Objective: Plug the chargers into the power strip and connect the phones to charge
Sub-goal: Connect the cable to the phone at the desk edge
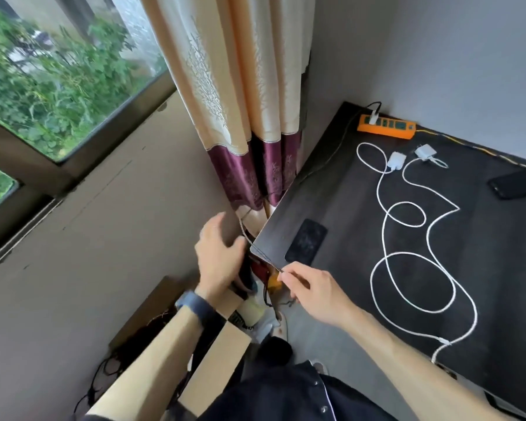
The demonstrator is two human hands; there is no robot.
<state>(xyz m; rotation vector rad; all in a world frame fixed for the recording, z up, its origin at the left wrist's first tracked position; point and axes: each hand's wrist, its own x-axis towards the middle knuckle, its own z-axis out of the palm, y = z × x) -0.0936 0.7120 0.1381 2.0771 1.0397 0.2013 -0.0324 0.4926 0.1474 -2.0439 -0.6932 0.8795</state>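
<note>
On my dark rectangular bench (362, 208), the orange plastic power strip (386, 126) lies at the far edge by the wall. Two white square chargers (397, 160) sit just before it, one black flat phone (306, 240) near the left corner, another black phone (516, 183) far right.

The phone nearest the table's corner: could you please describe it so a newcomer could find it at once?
Start at the dark table beside the curtain. At its near corner by the person's hands lies the cracked phone, face up. Unlike the other phone near the right edge, its screen shows cracks.
</note>
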